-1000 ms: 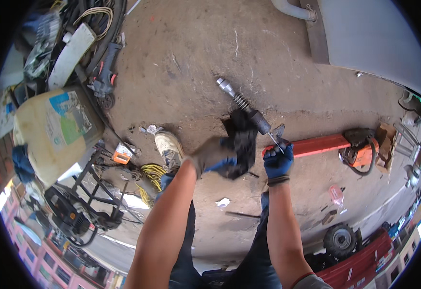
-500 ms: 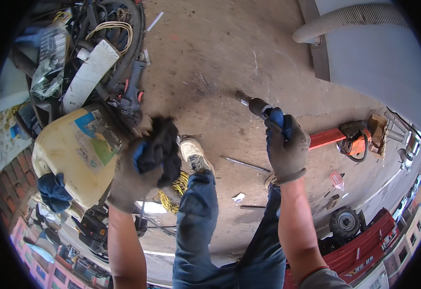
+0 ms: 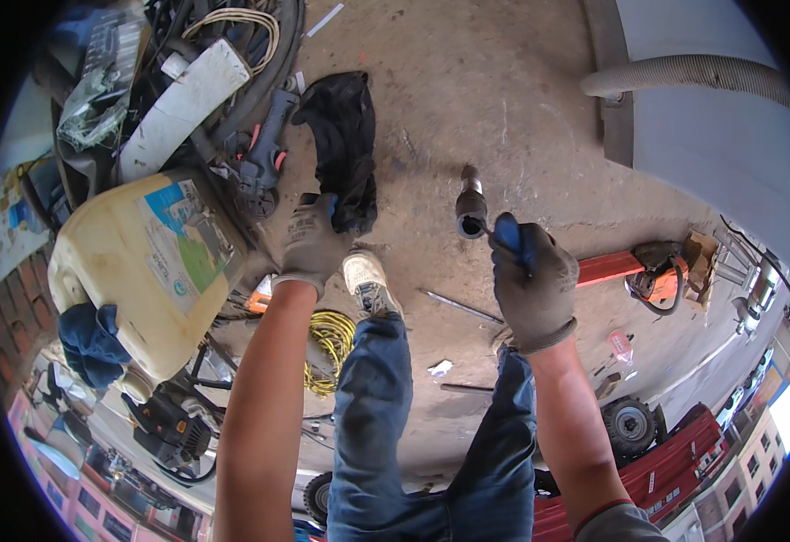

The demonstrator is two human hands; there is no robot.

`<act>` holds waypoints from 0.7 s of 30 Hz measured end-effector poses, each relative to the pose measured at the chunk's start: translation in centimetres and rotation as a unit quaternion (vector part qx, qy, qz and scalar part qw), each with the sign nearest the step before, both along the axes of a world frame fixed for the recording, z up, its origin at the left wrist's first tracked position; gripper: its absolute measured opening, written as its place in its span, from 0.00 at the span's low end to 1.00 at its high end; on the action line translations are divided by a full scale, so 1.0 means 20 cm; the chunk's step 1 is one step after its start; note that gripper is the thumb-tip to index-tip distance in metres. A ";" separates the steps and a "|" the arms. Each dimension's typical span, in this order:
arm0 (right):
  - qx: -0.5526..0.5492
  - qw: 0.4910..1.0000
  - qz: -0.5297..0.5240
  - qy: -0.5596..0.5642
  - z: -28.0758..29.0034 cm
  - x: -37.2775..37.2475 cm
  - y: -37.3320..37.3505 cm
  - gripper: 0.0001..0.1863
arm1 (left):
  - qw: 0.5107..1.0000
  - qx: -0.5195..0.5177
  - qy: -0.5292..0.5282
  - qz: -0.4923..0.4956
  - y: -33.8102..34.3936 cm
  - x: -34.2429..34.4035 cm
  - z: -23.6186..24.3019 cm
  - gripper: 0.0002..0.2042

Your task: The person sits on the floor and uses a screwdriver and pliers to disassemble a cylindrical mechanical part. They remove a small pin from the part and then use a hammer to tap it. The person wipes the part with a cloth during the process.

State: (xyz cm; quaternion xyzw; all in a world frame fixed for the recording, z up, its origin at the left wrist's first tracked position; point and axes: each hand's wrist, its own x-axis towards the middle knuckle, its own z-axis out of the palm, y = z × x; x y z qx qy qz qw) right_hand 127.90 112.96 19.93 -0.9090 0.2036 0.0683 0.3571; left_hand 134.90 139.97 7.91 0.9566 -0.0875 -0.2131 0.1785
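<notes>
My left hand (image 3: pixel 309 237), in a grey-brown work glove with blue on it, is closed around one edge of a black cloth (image 3: pixel 345 149). The cloth stretches away from me over the floor, past my left shoe. On the right, my other gloved hand (image 3: pixel 535 285) is a fist with the thumb up. A dark hollow cylinder (image 3: pixel 472 210) with a shiny narrower far end extends from this fist, joined by a thin dark piece; my fingers hide the grip. Its open round mouth faces me.
At left stand a yellowish plastic jug (image 3: pixel 97 271), an angle grinder (image 3: pixel 266 149) and piled hoses. Yellow rope (image 3: pixel 330 348) lies by my left leg, a metal rod (image 3: pixel 462 305) between my feet. An orange chainsaw (image 3: pixel 661 280) and a grey cabinet (image 3: pixel 711 108) are at right.
My left hand has swung forward, and the bunched black cloth has spread out ahead of it. The cylinder in my right hand has turned so its hollow end shows.
</notes>
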 end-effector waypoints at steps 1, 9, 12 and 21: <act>0.013 1.000 -0.024 -0.004 -0.03 -0.04 -0.01 0.07 | 0.999 -0.005 0.035 0.013 0.02 -0.02 -0.03 0.27; 0.146 0.981 -0.117 -0.056 -0.10 -0.03 -0.17 0.04 | 0.995 -0.044 0.077 0.039 0.00 -0.08 -0.05 0.29; 0.120 0.987 -0.096 -0.052 -0.11 0.03 -0.21 0.07 | 0.998 -0.045 0.004 0.039 0.00 -0.19 -0.08 0.28; 0.084 0.994 -0.067 -0.031 -0.06 0.11 -0.27 0.10 | 0.995 -0.056 0.076 0.024 -0.02 -0.30 -0.05 0.23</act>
